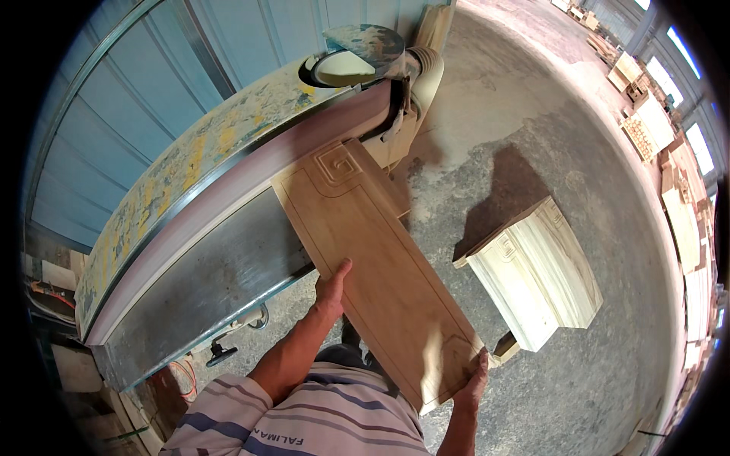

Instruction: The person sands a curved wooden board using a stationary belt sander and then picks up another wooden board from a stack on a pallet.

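A long carved wooden panel (380, 266) with a square spiral motif at its far end lies tilted across the middle. Its far edge rests against the sanding belt (251, 171) of a large edge sander. My left hand (332, 285) grips the panel's left edge about midway, thumb on top. My right hand (473, 380) holds the panel's near right corner from below. Both forearms come in from the lower edge, above my striped shirt.
The sander's grey steel table (198, 281) sits under the belt, with a dust-caked top guard (190, 159) and an end drum (357, 64). A stack of pale moulded wooden pieces (536, 270) stands on the concrete floor at right. More timber stacks (684, 197) line the far right.
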Tool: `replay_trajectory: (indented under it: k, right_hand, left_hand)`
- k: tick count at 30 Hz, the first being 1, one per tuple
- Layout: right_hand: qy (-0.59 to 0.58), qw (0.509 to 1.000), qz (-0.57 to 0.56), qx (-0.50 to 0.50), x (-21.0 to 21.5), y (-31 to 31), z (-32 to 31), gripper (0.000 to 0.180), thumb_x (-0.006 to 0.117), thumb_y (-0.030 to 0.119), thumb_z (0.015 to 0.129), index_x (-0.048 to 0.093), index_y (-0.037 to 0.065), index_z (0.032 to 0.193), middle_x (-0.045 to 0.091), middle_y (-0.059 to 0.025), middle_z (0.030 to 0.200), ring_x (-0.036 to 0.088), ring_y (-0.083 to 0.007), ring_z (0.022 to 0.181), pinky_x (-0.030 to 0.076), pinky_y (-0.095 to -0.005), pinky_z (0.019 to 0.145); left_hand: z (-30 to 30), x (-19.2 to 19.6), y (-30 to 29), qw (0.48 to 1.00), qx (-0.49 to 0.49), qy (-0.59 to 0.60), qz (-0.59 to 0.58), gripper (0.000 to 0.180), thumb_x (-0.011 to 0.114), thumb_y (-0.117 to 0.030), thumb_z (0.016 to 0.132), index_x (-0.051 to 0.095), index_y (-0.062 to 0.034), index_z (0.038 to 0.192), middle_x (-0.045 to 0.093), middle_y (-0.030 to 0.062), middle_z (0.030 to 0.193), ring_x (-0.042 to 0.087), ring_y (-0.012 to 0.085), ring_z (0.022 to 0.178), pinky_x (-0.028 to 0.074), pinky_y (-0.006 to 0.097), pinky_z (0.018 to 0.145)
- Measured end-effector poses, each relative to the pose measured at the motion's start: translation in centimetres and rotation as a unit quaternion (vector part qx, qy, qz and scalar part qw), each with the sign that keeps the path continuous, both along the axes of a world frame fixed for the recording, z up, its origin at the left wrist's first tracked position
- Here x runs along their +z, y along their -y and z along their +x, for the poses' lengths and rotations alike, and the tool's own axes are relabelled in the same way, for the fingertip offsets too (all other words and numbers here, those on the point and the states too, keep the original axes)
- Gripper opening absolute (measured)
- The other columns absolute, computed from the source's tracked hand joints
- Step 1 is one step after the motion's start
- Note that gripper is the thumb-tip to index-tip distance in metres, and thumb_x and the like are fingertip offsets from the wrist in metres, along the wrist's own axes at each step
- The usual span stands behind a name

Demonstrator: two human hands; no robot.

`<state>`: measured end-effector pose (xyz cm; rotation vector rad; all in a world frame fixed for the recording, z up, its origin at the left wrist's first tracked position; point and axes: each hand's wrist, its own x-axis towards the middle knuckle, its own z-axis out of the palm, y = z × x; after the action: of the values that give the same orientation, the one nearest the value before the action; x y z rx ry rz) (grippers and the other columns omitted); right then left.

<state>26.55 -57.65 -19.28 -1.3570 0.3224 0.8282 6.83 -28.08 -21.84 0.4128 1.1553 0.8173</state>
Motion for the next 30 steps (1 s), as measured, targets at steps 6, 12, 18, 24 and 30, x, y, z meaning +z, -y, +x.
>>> replay_trajectory:
  k: [6, 12, 18, 24, 30]
  right_hand:
    - [-0.006, 0.999, 0.032, -0.007, -0.2, -0.1, 0.0, 0.054, 0.053, 0.045, 0.086, 0.047, 0.012, 0.128, 0.051, -0.0074, 0.123, 0.052, -0.0248, 0.109, 0.043, -0.0395, 0.093]
    - [-0.017, 0.999, 0.048, -0.010, -0.8, 0.3, 0.3, 0.051, 0.052, 0.044, 0.087, 0.049, 0.009, 0.124, 0.054, -0.0084, 0.118, 0.055, -0.0250, 0.105, 0.046, -0.0402, 0.090]
    - [-0.010, 0.999, 0.040, -0.027, 0.2, -0.5, -0.2, 0.057, 0.052, 0.044, 0.087, 0.049, 0.001, 0.124, 0.053, -0.0131, 0.117, 0.056, -0.0255, 0.103, 0.048, -0.0376, 0.087]
    - [-0.023, 0.997, 0.070, 0.017, -0.5, 0.3, 0.3, 0.055, 0.051, 0.044, 0.088, 0.048, 0.003, 0.123, 0.054, -0.0121, 0.119, 0.056, -0.0268, 0.104, 0.048, -0.0402, 0.088]
    - [0.019, 0.997, 0.066, 0.035, -0.8, 0.4, 0.4, 0.054, 0.049, 0.044, 0.089, 0.048, 0.003, 0.125, 0.053, -0.0120, 0.120, 0.054, -0.0265, 0.107, 0.045, -0.0391, 0.092]
  left_hand:
    - [-0.1, -0.3, 0.0, 1.000, 0.000, 0.009, 0.005, 0.062, 0.074, -0.029, 0.074, 0.046, -0.0048, 0.123, 0.054, 0.0093, 0.117, 0.053, 0.0251, 0.107, 0.046, 0.041, 0.089]
    - [-0.1, -0.8, 0.0, 1.000, 0.001, -0.004, 0.013, 0.061, 0.073, -0.029, 0.074, 0.046, -0.0041, 0.123, 0.054, 0.0096, 0.116, 0.053, 0.0251, 0.106, 0.046, 0.041, 0.088]
    - [-0.2, -0.6, -0.1, 1.000, -0.003, -0.003, 0.003, 0.062, 0.073, -0.029, 0.075, 0.045, -0.0035, 0.123, 0.054, 0.0106, 0.115, 0.053, 0.0259, 0.106, 0.046, 0.042, 0.088]
    - [0.1, 0.1, -0.2, 1.000, -0.009, 0.002, 0.014, 0.064, 0.074, -0.030, 0.074, 0.045, -0.0027, 0.123, 0.054, 0.0114, 0.117, 0.054, 0.0268, 0.105, 0.047, 0.042, 0.088]
    - [0.2, 0.4, -0.1, 1.000, -0.010, -0.004, -0.003, 0.063, 0.075, -0.031, 0.073, 0.046, -0.0027, 0.122, 0.054, 0.0105, 0.116, 0.055, 0.0267, 0.104, 0.047, 0.042, 0.087]
